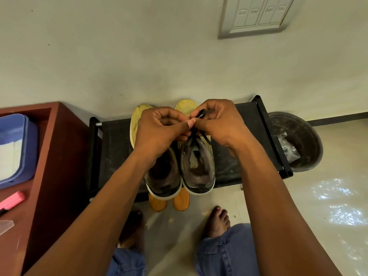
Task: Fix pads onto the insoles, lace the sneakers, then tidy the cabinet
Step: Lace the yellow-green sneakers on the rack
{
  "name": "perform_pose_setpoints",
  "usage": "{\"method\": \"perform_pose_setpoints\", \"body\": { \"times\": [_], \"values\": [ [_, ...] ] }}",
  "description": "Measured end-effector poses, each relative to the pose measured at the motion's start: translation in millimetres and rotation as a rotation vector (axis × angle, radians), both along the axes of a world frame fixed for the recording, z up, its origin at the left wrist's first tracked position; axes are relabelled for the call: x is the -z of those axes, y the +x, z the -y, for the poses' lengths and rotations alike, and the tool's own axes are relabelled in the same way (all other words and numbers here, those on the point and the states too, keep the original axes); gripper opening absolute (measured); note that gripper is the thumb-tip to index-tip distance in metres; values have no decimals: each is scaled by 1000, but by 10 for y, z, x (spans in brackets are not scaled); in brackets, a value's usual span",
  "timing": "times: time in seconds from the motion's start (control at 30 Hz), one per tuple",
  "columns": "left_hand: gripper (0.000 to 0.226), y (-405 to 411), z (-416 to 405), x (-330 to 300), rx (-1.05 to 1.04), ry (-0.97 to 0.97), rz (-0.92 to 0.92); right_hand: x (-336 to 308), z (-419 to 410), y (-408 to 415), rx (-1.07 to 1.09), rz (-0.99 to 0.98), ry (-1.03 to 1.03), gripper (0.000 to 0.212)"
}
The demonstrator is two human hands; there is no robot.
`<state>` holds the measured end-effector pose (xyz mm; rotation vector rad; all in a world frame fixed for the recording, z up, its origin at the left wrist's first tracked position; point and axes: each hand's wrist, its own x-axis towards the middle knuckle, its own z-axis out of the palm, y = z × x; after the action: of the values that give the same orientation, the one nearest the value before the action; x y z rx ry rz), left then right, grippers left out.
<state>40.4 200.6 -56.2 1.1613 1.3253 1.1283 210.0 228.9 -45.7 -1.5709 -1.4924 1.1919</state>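
Black lace (196,130) sits over the tongue of the right sneaker (198,170), pulled up from its eyelets into a small loop between both hands. Left hand (159,134) has its fingers curled, thumb and forefinger pinching the lace at the middle. Right hand (218,124) also has its fingers curled, pinching the lace loop from the right side; fingertips of both hands nearly touching. Right sneaker stands on the black shoe rack (249,124), toe pointing far toward the wall, heel near. Left sneaker (163,176) just beside it on the left, touching side by side, yellow toe partly hidden under the left hand. Cannot tell if the left sneaker is laced. Two orange shoe tips (180,202) poke out from under the rack at the near edge. Dark bucket (298,140) on the floor just right of the rack. Red-brown counter (49,156) at left holds a blue box (18,148) and a pink marker (12,200). Bare feet and jeans at the near edge. Switch panel (256,14) on the far wall.
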Motion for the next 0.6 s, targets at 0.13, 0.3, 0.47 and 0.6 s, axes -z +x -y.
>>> {"method": "perform_pose_setpoints", "body": {
  "times": [0.13,0.3,0.47,0.6],
  "values": [
    [28,-17,-10,-1,15,-46,10,10,6,-1,-10,22,10,10],
    [21,-36,-30,77,119,65,-281,-8,-2,29,-41,22,3,13],
    [8,2,0,109,97,183,-547,4,7,58,-31,114,19,11],
    [17,33,16,154,29,258,-703,14,11,58,-34,187,61,9]
  ]
}}
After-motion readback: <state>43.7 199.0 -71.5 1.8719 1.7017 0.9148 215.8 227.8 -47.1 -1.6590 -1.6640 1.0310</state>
